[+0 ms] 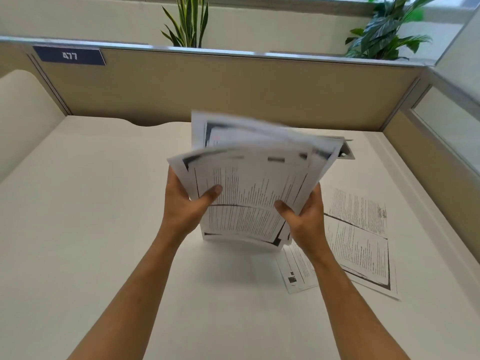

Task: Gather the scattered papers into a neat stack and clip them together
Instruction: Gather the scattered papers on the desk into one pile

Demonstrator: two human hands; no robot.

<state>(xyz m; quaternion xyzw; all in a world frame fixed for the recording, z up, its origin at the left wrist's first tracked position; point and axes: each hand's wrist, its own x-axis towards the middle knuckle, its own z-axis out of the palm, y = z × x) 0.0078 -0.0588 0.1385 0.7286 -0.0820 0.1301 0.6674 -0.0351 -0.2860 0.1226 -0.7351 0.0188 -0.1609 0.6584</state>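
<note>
A loose bundle of printed papers (249, 193) stands upright on its bottom edge on the white desk (91, 216), its sheets uneven and the upper ones blurred. My left hand (189, 203) grips the bundle's left side, thumb on the front sheet. My right hand (304, 216) grips its right side the same way. Two more printed sheets lie flat to the right: a large one (363, 237) and a smaller one (298, 271) partly under my right forearm. No clip can be seen.
A tan cubicle partition (233, 87) with a blue "477" label (70, 56) closes off the back, and another panel (428, 165) runs along the right. A grey cable port (346, 152) sits behind the bundle. Plants (189, 22) stand beyond the partition.
</note>
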